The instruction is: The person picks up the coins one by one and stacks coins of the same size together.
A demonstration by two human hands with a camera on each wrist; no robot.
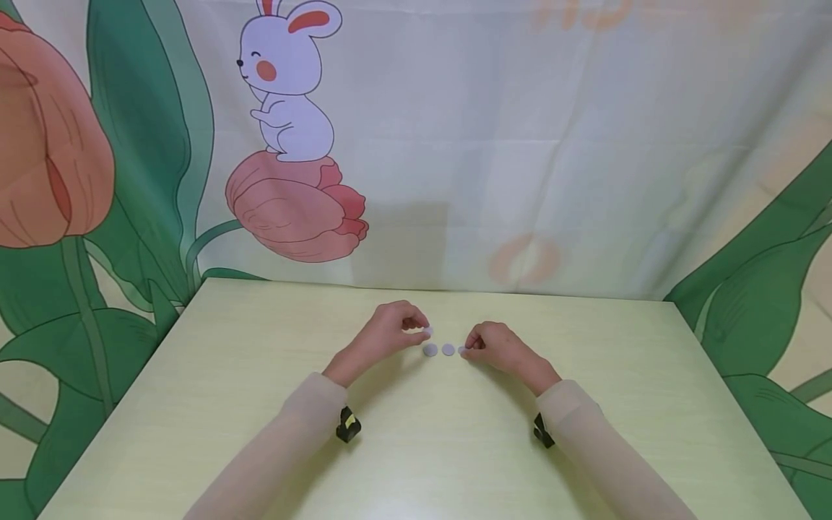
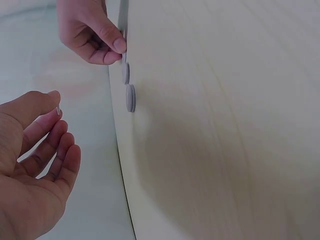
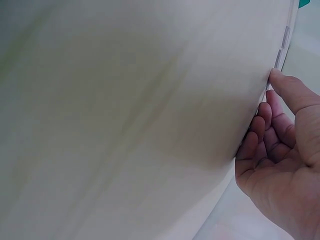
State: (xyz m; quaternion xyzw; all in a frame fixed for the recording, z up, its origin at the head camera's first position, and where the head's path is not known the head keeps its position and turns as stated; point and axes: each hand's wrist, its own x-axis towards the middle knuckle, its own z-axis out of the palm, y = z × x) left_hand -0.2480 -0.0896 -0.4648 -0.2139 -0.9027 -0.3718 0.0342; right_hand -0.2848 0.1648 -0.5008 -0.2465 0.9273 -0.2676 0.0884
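Raised just over the table, my left hand [image 1: 392,330] pinches a small, thin white disc [image 1: 427,330] between thumb and forefinger. Below it, a grey-white disc [image 1: 430,350] lies on the tabletop; in the left wrist view this looks like a low stack [image 2: 130,98] of discs. Another disc [image 1: 448,349] sits just right of it. At the right end of this short row, my right hand [image 1: 497,347] holds a disc [image 1: 462,351] by its edge, close to the table. The fingers partly cover that disc.
The pale wood-grain table [image 1: 442,462] extends around both hands. Behind its far edge hangs a cloth backdrop [image 1: 494,159] printed with a rabbit and tulips. A small black device [image 1: 348,425] is worn at the left wrist, another [image 1: 542,431] at the right.
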